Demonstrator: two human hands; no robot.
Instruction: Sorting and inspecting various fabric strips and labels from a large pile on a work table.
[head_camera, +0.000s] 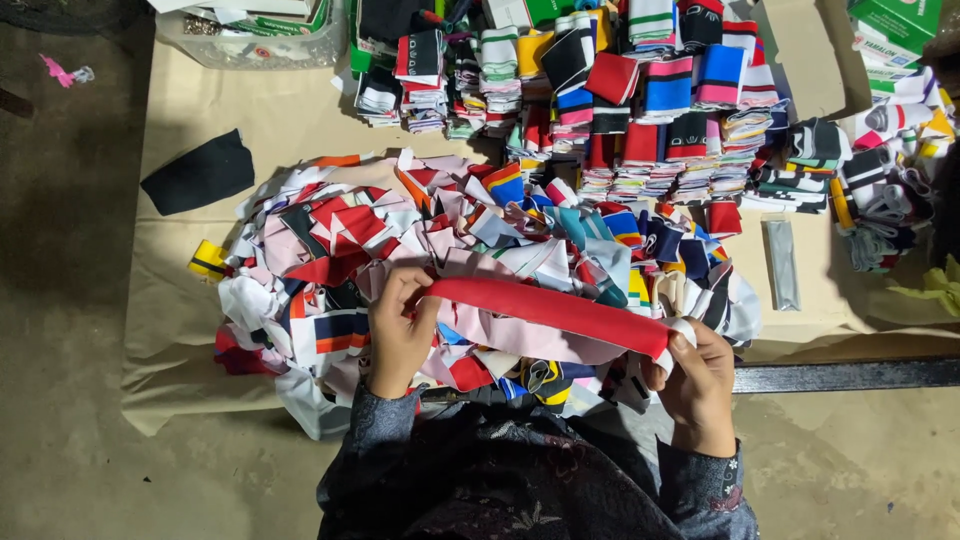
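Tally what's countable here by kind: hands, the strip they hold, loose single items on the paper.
Hands: 2, left hand and right hand
Red strip held between them: 1
Black cloth piece: 1
Grey flat packet: 1
Total: 5
Scrap heap and stacked pieces: too many to count.

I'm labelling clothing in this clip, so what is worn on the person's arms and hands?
Both hands, the left hand and the right hand, are bare, with no gloves. No rings or watch can be made out. Both arms wear long dark sleeves of blue-grey fabric with a faint floral pattern, and the right cuff shows small pale flower marks.
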